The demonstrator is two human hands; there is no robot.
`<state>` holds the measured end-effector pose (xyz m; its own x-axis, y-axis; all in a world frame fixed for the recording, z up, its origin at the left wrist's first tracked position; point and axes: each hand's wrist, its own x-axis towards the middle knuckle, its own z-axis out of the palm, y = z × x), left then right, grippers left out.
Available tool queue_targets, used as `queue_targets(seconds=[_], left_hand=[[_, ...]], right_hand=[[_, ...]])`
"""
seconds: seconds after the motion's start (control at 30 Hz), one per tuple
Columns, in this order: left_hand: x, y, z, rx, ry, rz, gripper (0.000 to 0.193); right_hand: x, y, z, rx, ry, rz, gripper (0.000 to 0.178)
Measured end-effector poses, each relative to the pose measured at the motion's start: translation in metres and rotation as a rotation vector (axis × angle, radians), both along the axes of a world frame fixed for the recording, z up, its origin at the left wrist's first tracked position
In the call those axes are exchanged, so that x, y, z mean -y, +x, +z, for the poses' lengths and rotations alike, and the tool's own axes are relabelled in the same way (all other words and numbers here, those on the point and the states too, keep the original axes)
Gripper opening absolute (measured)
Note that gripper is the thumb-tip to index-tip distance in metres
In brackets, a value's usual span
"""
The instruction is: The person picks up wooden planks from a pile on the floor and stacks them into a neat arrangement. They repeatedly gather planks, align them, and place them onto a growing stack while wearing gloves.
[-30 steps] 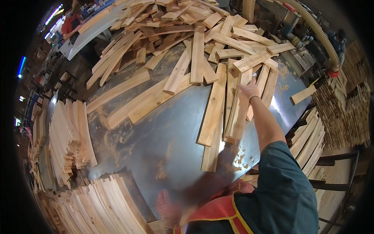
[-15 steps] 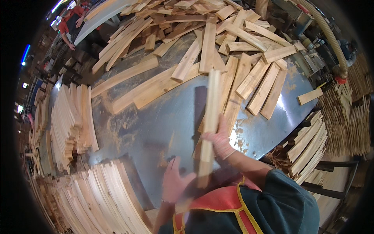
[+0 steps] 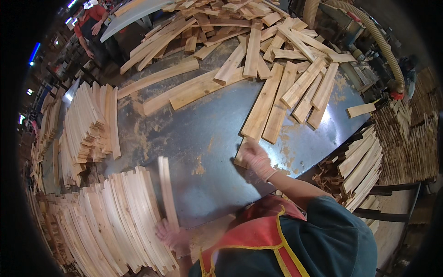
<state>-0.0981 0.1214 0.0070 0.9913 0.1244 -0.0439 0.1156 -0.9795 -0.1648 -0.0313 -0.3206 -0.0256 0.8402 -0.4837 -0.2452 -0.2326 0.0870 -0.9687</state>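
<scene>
Wrapping the left hand [image 3: 172, 235] round a narrow board [image 3: 167, 189], near left, beside stacked boards [image 3: 117, 217]; curling the right hand [image 3: 255, 159] by a long plank [image 3: 263, 104], too blurred to tell if pinching; facing a far wood heap [image 3: 217, 24] across the surface [image 3: 194, 138].

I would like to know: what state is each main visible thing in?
Left hand: at narrow plank, grip unclear
Right hand: curled, hold unclear
Plank row: closely packed
Loose planks: scattered, some overlapping
Short board: lying apart from others
Metal table: marked with brown patches
Ribbed hose: curved
</scene>
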Motion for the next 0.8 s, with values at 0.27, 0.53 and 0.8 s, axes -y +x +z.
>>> queue_targets(seconds=[0.27,0.53,0.8], left_hand=[[0.021,0.028,0.008,-0.062,-0.005,0.021,0.098],[0.262,0.11,0.016,-0.103,-0.427,-0.699,0.091],[0.435,0.181,0.026,-0.442,-0.218,-0.793,0.107]], right_hand=[[0.149,0.029,0.008,-0.182,-0.246,-0.591,0.053],[0.186,0.068,0.02,-0.297,0.084,-0.599,0.068],[0.25,0.054,-0.01,0.052,0.713,-0.458,0.046]])
